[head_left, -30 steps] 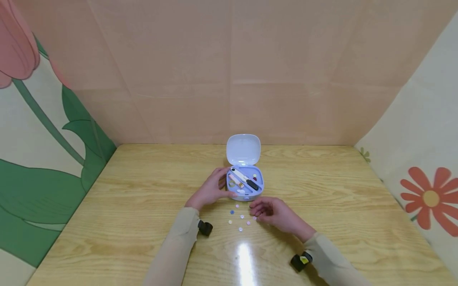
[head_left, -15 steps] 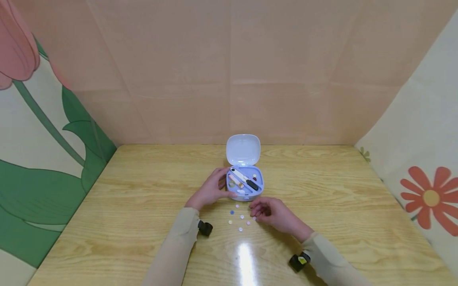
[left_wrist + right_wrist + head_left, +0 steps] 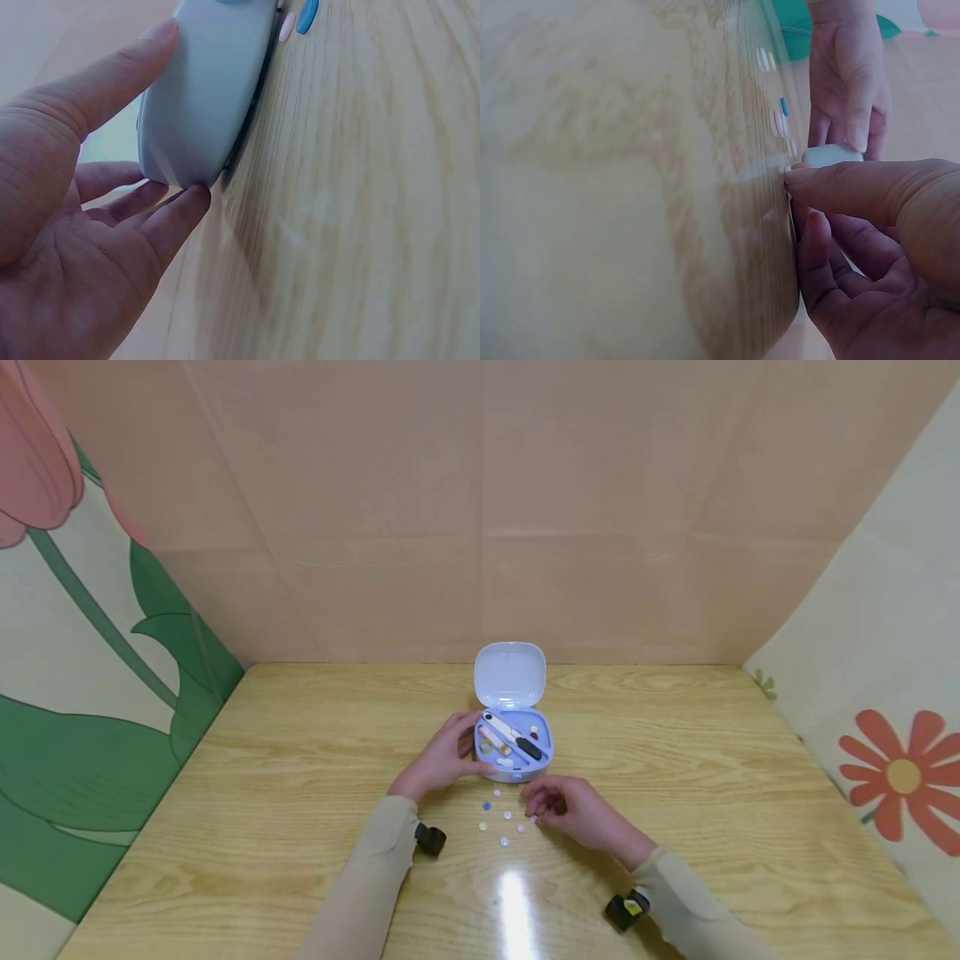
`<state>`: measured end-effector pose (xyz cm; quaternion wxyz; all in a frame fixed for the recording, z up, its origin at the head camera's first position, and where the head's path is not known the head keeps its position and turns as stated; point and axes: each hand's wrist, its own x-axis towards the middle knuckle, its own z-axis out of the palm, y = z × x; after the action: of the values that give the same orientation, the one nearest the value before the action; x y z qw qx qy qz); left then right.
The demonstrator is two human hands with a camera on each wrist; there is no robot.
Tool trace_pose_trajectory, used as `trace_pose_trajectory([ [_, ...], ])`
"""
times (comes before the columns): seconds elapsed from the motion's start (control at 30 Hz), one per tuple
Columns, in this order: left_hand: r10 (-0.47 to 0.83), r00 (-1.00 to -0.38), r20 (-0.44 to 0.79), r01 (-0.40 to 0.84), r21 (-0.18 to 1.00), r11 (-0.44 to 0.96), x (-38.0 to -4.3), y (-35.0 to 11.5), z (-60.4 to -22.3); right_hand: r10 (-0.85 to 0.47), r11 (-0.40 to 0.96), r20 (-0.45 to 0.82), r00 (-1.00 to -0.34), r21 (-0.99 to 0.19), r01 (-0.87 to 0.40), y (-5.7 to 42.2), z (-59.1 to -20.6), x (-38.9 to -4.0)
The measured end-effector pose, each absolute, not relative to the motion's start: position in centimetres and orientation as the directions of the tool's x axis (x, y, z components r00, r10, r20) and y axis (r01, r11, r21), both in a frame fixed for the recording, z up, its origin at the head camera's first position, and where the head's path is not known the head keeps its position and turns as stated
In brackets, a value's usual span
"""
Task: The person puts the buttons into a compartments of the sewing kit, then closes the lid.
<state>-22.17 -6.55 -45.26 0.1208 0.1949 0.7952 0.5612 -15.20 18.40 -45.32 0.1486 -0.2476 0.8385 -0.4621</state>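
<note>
Pale wood-grain table (image 3: 315, 743); open lilac-and-white plastic box (image 3: 510, 673) at its middle, left side gripped by left hand (image 3: 441, 762). Right hand (image 3: 576, 812), fingers bent, at small pale-pink round button (image 3: 534, 819) before the box; can't tell if pinched.

I count seven small discs (image 3: 507, 815) on one table (image 3: 337, 727), with one case (image 3: 517, 777) at their twelve o'clock. Two hands (image 3: 442, 762), at ten and three.
</note>
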Motion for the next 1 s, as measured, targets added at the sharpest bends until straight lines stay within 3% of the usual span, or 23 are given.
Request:
trace_pose_trajectory([
  [1.0,0.452,-0.891,0.033,0.179,0.942,0.285,-22.21,-6.60,-45.42,-0.578,0.498,-0.027,-0.816,-0.803,-0.327,18.27,-44.98,-15.16],
])
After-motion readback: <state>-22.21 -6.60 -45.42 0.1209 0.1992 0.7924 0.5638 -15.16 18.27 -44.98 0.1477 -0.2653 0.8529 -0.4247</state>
